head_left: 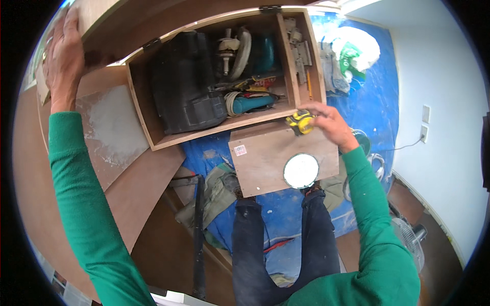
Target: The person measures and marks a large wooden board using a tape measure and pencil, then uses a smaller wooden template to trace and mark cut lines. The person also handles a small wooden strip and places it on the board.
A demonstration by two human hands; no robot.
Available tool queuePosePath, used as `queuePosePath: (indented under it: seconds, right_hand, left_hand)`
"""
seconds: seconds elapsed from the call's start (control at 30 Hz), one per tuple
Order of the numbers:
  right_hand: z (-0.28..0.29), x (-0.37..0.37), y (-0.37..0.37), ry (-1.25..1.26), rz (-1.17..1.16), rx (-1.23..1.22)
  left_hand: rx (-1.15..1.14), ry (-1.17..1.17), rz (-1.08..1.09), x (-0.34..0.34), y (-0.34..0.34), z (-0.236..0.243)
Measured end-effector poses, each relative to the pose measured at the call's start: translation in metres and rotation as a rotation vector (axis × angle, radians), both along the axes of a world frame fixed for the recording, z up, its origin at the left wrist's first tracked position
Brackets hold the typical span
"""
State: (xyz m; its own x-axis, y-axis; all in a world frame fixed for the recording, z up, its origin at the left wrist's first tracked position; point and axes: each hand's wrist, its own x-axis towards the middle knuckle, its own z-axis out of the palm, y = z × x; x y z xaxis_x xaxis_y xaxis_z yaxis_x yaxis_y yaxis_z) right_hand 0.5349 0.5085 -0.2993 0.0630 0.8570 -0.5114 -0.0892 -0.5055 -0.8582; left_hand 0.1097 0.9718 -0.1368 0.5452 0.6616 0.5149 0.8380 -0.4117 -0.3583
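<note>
My left hand (65,55) is at the upper left, its fingers over the end of a raised wooden lid (120,25); its thumb is hidden. My right hand (333,125) grips a yellow and black tape measure (300,122) just outside the near right corner of an open wooden toolbox (189,133). Inside the box lie a large black plastic case (182,81), a teal corded power tool (252,103), hand tools and a white curved piece (241,53). A narrow side compartment holds metal fittings (301,51) and a pencil (309,84).
Below the box is a wooden panel (265,163) with a round white lid or disc (301,171) on it. A blue tarp (375,61) covers the floor, with plastic bags (357,51) at right. A fan (408,239) stands lower right; a black metal leg (199,239) is beside my legs.
</note>
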Motion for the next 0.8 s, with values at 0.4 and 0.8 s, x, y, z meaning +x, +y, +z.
queuePosePath:
  seconds: [0.4, 0.8]
  right_hand:
    - [-0.081, 0.016, 0.084, -1.294, 0.387, -0.473]
    - [-0.107, 0.009, 0.113, -1.342, 0.271, -0.745]
  left_hand:
    - [0.046, 0.018, -0.055, -0.012, -0.004, -0.012]
    - [-0.060, -0.292, 0.090, -0.006, -0.034, 0.001]
